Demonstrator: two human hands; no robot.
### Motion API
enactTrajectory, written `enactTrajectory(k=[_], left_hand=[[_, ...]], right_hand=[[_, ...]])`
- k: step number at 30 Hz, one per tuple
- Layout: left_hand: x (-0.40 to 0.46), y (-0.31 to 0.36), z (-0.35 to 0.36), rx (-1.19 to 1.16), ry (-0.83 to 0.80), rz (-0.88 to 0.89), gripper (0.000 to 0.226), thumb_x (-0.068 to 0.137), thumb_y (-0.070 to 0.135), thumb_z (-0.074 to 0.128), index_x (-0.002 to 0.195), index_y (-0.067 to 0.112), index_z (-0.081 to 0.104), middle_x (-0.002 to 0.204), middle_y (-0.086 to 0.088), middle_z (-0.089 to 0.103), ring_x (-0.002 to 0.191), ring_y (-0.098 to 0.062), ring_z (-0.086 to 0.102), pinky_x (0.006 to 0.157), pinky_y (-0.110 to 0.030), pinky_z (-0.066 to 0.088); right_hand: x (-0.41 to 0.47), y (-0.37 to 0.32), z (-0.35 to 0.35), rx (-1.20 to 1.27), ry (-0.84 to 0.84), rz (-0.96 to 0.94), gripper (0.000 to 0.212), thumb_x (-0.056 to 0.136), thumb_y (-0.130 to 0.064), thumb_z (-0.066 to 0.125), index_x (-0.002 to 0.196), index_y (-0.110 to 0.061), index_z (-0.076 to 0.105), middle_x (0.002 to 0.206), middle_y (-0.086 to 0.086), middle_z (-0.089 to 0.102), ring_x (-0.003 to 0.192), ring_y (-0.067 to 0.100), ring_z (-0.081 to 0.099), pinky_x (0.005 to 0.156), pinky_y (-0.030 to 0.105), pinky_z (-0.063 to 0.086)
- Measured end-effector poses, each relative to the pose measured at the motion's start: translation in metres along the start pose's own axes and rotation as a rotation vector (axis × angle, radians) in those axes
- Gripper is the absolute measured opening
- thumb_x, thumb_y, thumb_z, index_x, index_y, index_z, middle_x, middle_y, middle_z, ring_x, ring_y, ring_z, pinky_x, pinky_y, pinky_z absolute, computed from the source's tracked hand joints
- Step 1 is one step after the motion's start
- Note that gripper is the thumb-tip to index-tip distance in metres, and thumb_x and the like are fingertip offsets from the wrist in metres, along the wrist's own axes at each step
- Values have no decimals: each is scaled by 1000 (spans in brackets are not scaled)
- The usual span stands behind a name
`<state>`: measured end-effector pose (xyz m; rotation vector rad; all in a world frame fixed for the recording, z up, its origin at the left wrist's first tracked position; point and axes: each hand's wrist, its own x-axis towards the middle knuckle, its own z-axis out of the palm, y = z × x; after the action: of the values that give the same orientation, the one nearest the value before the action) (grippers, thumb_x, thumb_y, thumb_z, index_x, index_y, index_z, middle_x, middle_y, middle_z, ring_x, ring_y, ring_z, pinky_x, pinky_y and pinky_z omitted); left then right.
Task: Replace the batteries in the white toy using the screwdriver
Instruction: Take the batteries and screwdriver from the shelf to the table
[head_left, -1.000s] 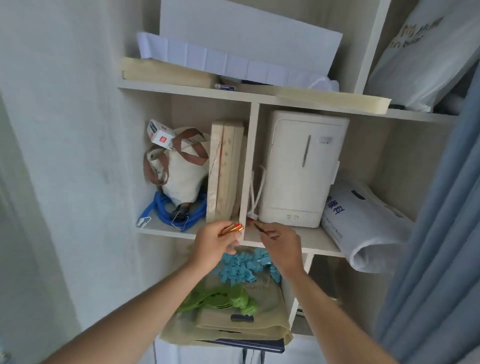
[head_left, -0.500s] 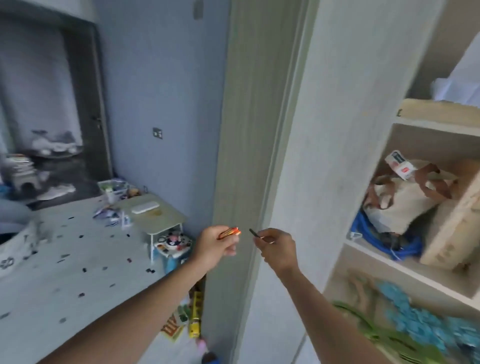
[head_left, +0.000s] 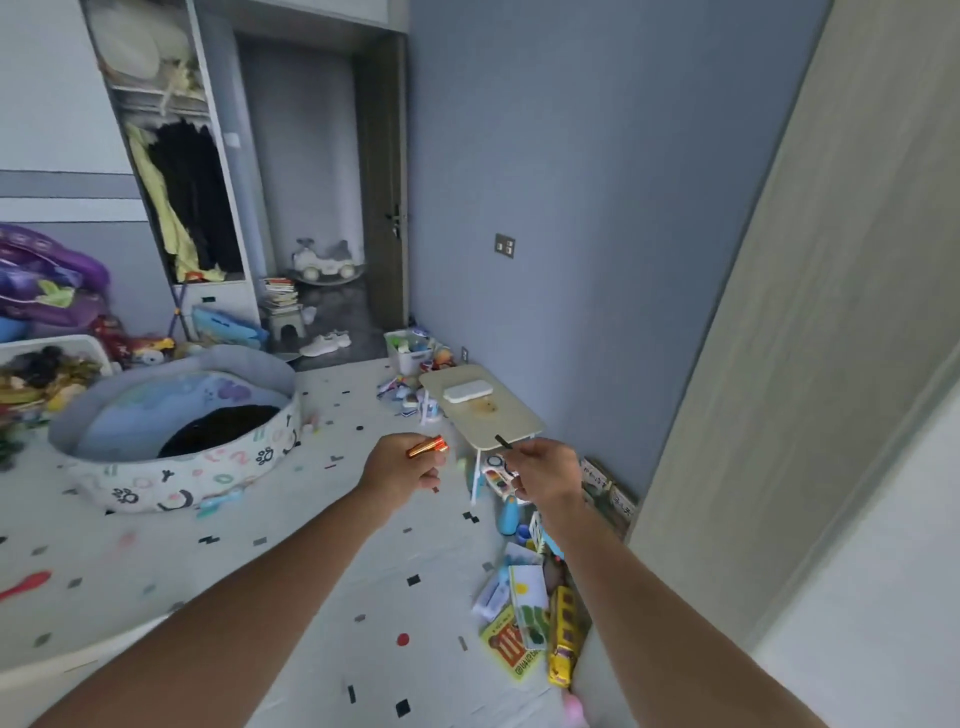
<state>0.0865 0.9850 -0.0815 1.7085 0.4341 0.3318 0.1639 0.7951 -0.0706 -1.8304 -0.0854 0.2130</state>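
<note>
Playroom floor (head_left: 260, 587), pale mat with scattered dark flecks, fills most of the view. Round padded play pit (head_left: 176, 436) sits at left, printed rim, dark patch inside. Low beige table (head_left: 483, 410) stands against the blue wall, a flat white toy (head_left: 467, 391) lying on its top, well ahead of both hands. Loose picture books (head_left: 519, 618) and a yellow toy bus (head_left: 563, 639) lie along the wall base at right. Both bare forearms reach forward, hands near each other but apart, above the mat. Left hand (head_left: 402, 465) is curled closed, fingers wrapped round orange-copper batteries (head_left: 427, 447) whose ends poke out past the thumb. Right hand (head_left: 545, 470) is pinched tight on a thin dark screwdriver (head_left: 503, 442), only its short tip showing, angled up-left over the table's near edge.
</note>
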Motion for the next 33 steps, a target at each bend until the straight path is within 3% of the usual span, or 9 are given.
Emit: enactTrajectory(k=[4, 6, 8, 10, 17, 22, 26, 33], left_hand=[[71, -20, -11, 16, 41, -34, 16, 88, 1, 69, 101, -6, 73, 81, -18, 64, 66, -22, 62, 62, -23, 61], [112, -28, -12, 41, 66, -53, 16, 87, 7, 71, 100, -2, 74, 80, -16, 67, 66, -20, 66, 70, -31, 61], [153, -36, -14, 74, 84, -69, 16, 87, 14, 73, 99, 4, 75, 79, -13, 72, 69, -20, 71, 79, -41, 61], [192, -38, -17, 60, 96, -66, 18, 87, 15, 73, 100, 3, 75, 81, -12, 73, 76, -24, 74, 82, -41, 63], [329, -57, -42, 47, 103, -54, 18, 89, 11, 71, 103, 0, 74, 84, -17, 72, 77, -26, 72, 66, -22, 62], [438, -94, -62, 92, 41, -39, 19, 90, 14, 70, 102, 0, 73, 75, -7, 70, 67, -16, 71, 78, -35, 64], [521, -123, -77, 93, -30, -63, 20, 88, 13, 71, 103, 0, 74, 83, -12, 70, 70, -19, 71, 78, -40, 64], [662, -149, -76, 93, -158, -115, 9, 87, 11, 74, 90, 3, 73, 76, -10, 68, 62, -13, 69, 67, -31, 64]], right_hand=[[70, -1, 41, 97, -49, 40, 7, 84, -3, 71, 84, -8, 75, 59, 8, 61, 37, 13, 47, 41, 20, 43], [111, -4, 60, 126, -63, 54, 6, 85, -1, 70, 86, -5, 74, 56, 5, 58, 32, 9, 44, 39, 17, 38], [149, -7, 78, 123, -80, 58, 8, 86, 0, 69, 84, -6, 74, 56, 3, 58, 33, 8, 44, 39, 17, 39], [185, -12, 96, 106, -86, 44, 10, 85, -3, 69, 81, -10, 74, 57, 2, 60, 38, 10, 48, 41, 19, 44], [305, -18, 179, 11, -82, -24, 7, 81, -12, 74, 84, -18, 78, 61, -1, 70, 42, 9, 56, 45, 21, 49], [394, -9, 242, -8, -14, -24, 7, 82, -15, 74, 83, -21, 78, 62, 1, 72, 46, 12, 60, 52, 28, 58], [458, -2, 284, -45, 44, 17, 6, 84, -17, 74, 88, -20, 78, 65, -1, 73, 42, 3, 61, 48, 19, 58], [571, 8, 331, 52, 138, 149, 8, 86, -15, 75, 93, -19, 77, 73, 0, 74, 58, 15, 66, 59, 27, 62]])
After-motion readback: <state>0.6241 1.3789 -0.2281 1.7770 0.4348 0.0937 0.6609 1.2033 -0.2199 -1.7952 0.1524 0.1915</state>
